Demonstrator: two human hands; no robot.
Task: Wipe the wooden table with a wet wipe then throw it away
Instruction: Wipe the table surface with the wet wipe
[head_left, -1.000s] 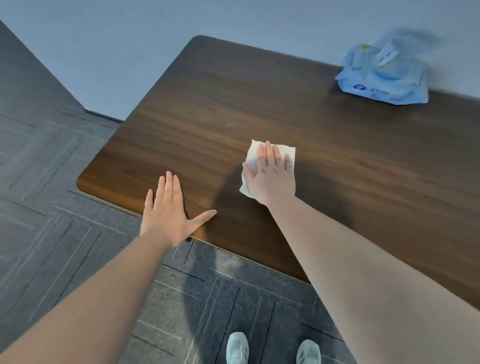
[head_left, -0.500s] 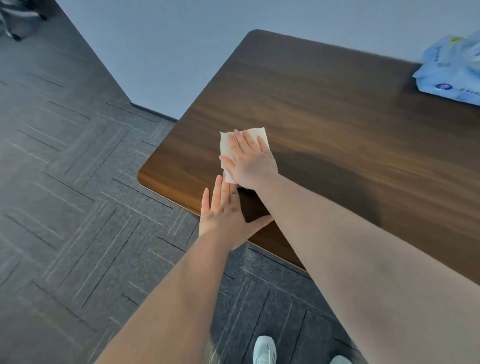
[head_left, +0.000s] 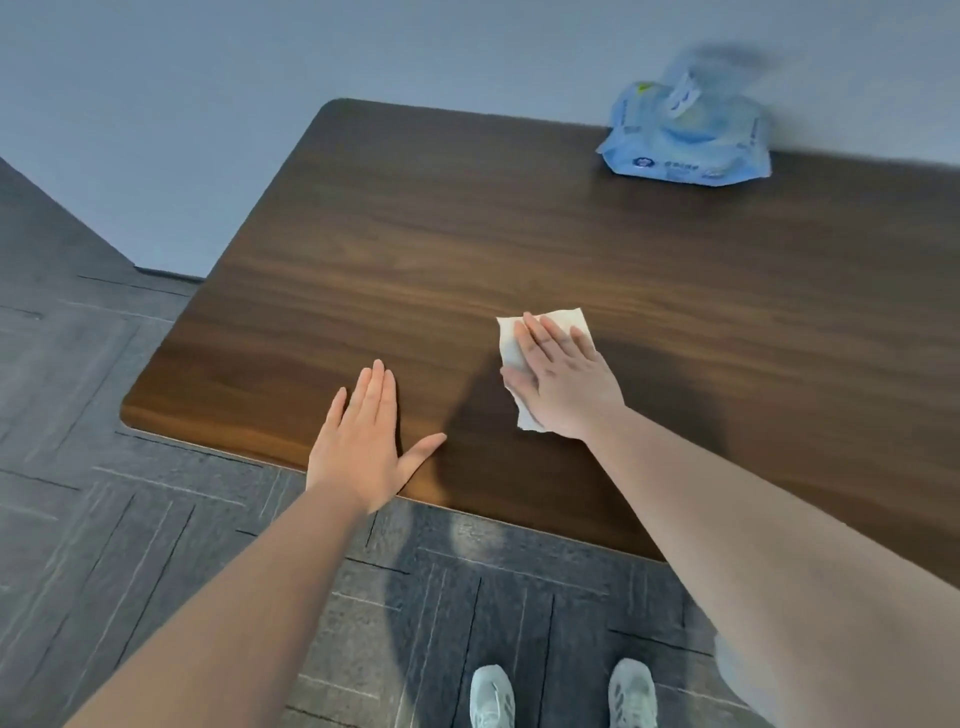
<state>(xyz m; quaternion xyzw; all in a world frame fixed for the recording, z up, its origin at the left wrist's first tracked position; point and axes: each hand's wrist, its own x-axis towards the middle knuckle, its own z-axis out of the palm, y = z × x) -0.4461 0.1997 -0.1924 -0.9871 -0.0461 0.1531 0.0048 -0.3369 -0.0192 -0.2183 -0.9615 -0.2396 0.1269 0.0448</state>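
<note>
The dark wooden table (head_left: 415, 234) fills the middle of the head view, its near edge just ahead of my feet. A white wet wipe (head_left: 511, 343) lies flat on the table near the front. My right hand (head_left: 563, 382) presses down on the wipe with fingers together, covering most of it. My left hand (head_left: 363, 447) rests flat on the table's front edge to the left, fingers extended and thumb spread, holding nothing.
A blue pack of wet wipes (head_left: 685, 143) with its flap up sits at the table's far right edge by the grey wall (head_left: 208, 104). Dark grey carpet tiles (head_left: 104, 519) cover the floor left and front. My shoes (head_left: 561, 696) show below.
My right hand has slid the wipe from the table's left front corner back to the right. My left hand now sits apart from it on the front edge.
</note>
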